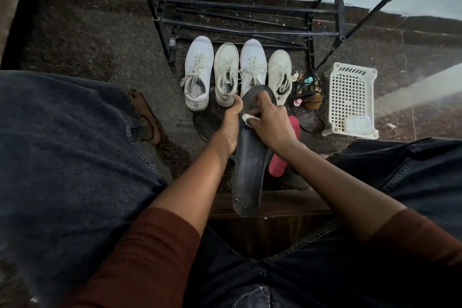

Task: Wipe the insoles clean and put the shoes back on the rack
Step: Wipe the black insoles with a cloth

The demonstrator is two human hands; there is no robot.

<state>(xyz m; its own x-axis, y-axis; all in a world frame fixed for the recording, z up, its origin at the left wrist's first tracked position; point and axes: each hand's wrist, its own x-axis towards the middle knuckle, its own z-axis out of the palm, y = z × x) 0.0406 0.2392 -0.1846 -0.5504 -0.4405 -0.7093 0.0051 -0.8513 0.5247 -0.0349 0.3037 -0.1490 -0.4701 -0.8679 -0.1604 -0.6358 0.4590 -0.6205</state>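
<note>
- My left hand (231,122) grips long dark foam insole (250,157) at its edge; right hand (268,122) pinches small white wipe (246,117) against it.
- Risk: flexing insole could slip.
- Beyond: four white lace-up sneakers (226,75) on floor, black metal rack (250,2) w/o shoes.

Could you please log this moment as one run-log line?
phase: wiping | left hand: holds black insole | right hand: rubs white wipe on it | four shoes: on floor | rack: no shoes visible
</note>
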